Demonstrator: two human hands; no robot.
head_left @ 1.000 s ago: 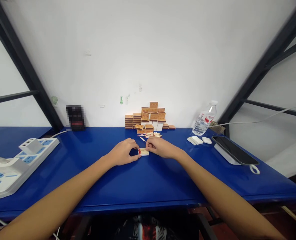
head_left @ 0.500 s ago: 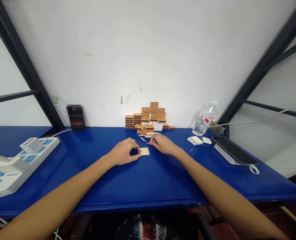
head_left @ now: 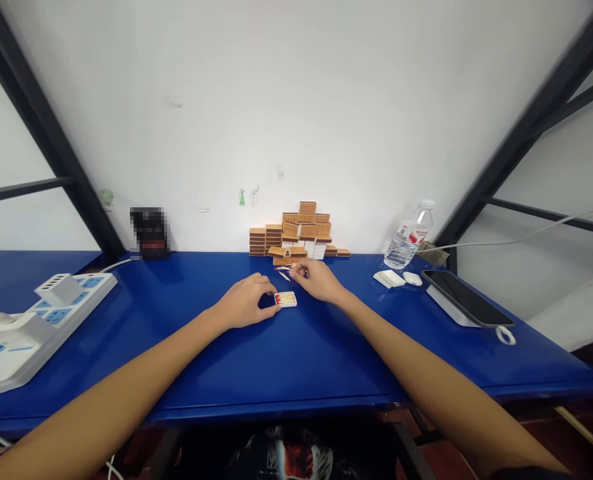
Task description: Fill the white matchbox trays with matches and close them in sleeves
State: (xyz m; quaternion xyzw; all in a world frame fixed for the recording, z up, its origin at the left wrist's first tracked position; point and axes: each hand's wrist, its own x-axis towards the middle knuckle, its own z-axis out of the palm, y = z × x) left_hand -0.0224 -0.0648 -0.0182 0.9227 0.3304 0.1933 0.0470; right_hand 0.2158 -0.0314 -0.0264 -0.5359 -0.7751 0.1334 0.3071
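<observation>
My left hand [head_left: 247, 301] rests on the table with thumb and fingers closed on the left end of a small white matchbox tray [head_left: 287, 302]. Red-headed matches lie side by side in this tray, their heads toward my left hand. Farther back, my right hand [head_left: 317, 280] is pinched shut over a loose pile of matches [head_left: 285, 269]. A match appears to be between its fingertips, though the fingers hide most of it. One loose match lies on the table just left of those fingertips.
Behind the pile, orange matchboxes [head_left: 307, 220] are stacked against the wall. To the right are a water bottle [head_left: 408, 240], white pieces [head_left: 389, 279], a white case [head_left: 412, 279] and a phone [head_left: 466, 297]. A power strip [head_left: 76, 317] and a dark box [head_left: 153, 233] stand left on the blue table [head_left: 276, 373].
My right hand has moved back and slightly left, onto the match pile, and the match by its fingertips no longer shows on the table. My left hand stays at the tray.
</observation>
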